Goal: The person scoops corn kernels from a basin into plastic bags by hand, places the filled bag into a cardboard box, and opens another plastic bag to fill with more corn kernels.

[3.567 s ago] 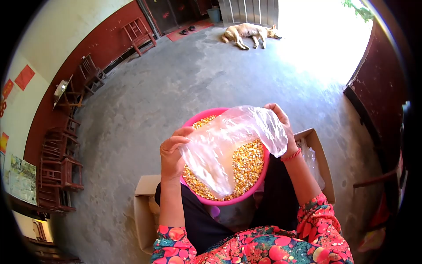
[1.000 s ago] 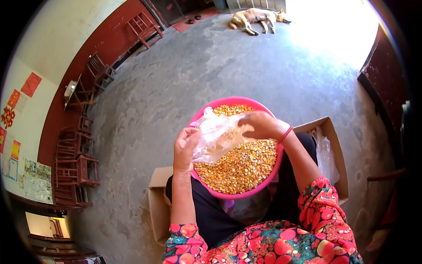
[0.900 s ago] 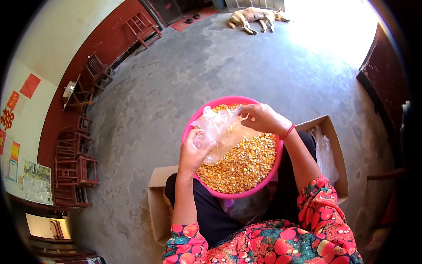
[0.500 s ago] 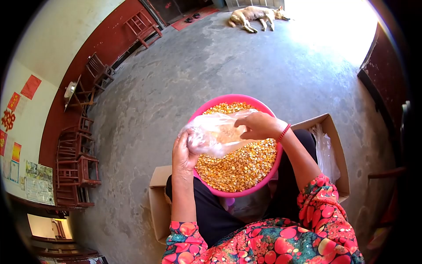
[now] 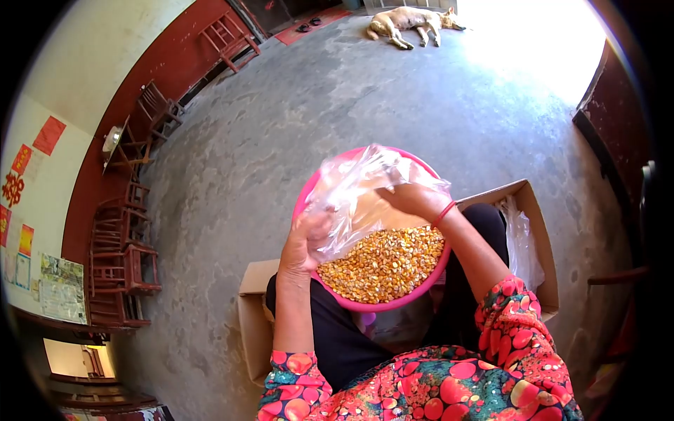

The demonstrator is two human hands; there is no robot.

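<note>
A clear plastic bag (image 5: 351, 193) is spread above a pink basin (image 5: 372, 306) full of yellow corn kernels (image 5: 386, 266). My left hand (image 5: 303, 238) grips the bag's left side near the basin's rim; its fingers are partly blurred behind the film. On the other side, my right hand (image 5: 413, 201) holds the bag's right part, with a red cord on the wrist and some fingertips covered by plastic. The film hides the kernels at the back of the basin, which rests between my knees.
Cardboard boxes stand at both sides of my legs, the right one (image 5: 537, 231) with plastic bags (image 5: 518, 245) inside, the left one (image 5: 254, 309) partly behind my arm. A dog (image 5: 407, 24) lies far off on the concrete floor. Wooden chairs (image 5: 116, 266) line the left wall.
The bag, bunched in my left hand before, is now opened out wider and raised toward the basin's far rim. My right hand has moved slightly, with film now over its fingers.
</note>
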